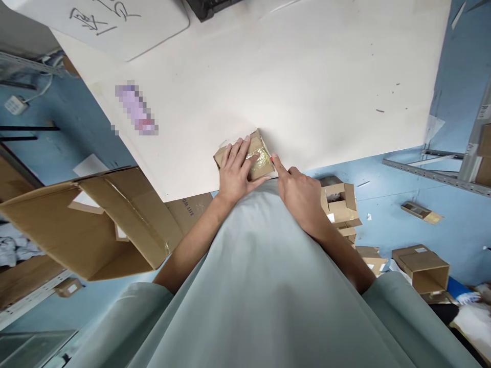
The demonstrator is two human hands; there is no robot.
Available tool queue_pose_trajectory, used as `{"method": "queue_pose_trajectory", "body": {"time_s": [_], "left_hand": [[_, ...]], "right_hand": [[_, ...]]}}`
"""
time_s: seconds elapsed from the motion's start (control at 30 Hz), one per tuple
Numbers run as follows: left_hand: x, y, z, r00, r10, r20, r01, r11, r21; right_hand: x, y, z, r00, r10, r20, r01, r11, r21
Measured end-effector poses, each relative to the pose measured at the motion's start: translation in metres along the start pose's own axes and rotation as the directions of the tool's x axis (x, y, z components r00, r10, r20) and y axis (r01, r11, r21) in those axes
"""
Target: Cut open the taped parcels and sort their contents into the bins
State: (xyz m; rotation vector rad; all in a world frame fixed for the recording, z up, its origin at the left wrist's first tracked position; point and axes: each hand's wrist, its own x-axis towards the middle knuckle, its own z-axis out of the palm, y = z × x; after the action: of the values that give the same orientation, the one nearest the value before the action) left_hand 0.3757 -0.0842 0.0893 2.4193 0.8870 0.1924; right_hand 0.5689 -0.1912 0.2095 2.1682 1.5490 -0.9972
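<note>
A small brown cardboard box (pixel 261 162), with shiny clear tape over its top, sits at the near edge of the white table. My left hand (pixel 236 171) lies over its left part and holds it down, fingers across the top and thumb along the near side. At the box's right end is my right hand (pixel 299 191), index finger stretched forward and the other fingers curled in. A small red-tipped tool (pixel 272 159) shows just by that fingertip, against the box's edge. The rest of it is hidden in the hand.
A white panel with handwriting (pixel 115 25) and a black object (pixel 210 7) are at the table's far side. A blurred purple item (pixel 136 108) lies at left. A large open carton (pixel 115 225) stands below left; several cardboard boxes (pixel 420 263) lie on the blue floor at right.
</note>
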Motion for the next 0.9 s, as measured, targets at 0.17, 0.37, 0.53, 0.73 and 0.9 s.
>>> {"method": "queue_pose_trajectory", "body": {"time_s": [0.17, 0.37, 0.53, 0.73, 0.9], "left_hand": [[-0.006, 0.001, -0.003, 0.999, -0.023, 0.030, 0.023, 1.000, -0.015], [0.004, 0.004, -0.005, 0.994, -0.087, 0.064, 0.090, 0.994, -0.055], [0.005, 0.005, -0.004, 0.993, -0.105, 0.060, 0.109, 0.992, -0.060], [0.006, 0.003, 0.000, 0.994, -0.105, 0.041, 0.106, 0.994, -0.039], [-0.001, -0.002, 0.000, 0.997, -0.079, 0.024, 0.080, 0.996, -0.026]], "right_hand": [[-0.006, -0.001, 0.004, 0.997, -0.001, 0.074, 0.000, 1.000, 0.012], [0.000, -0.010, 0.002, 0.996, 0.023, 0.083, -0.028, 0.997, 0.069], [0.000, -0.013, 0.001, 0.988, 0.048, 0.144, -0.064, 0.992, 0.111], [0.005, -0.022, 0.000, 0.984, 0.086, 0.157, -0.113, 0.978, 0.173], [-0.011, -0.012, 0.001, 0.962, 0.069, 0.265, -0.120, 0.977, 0.179]]}}
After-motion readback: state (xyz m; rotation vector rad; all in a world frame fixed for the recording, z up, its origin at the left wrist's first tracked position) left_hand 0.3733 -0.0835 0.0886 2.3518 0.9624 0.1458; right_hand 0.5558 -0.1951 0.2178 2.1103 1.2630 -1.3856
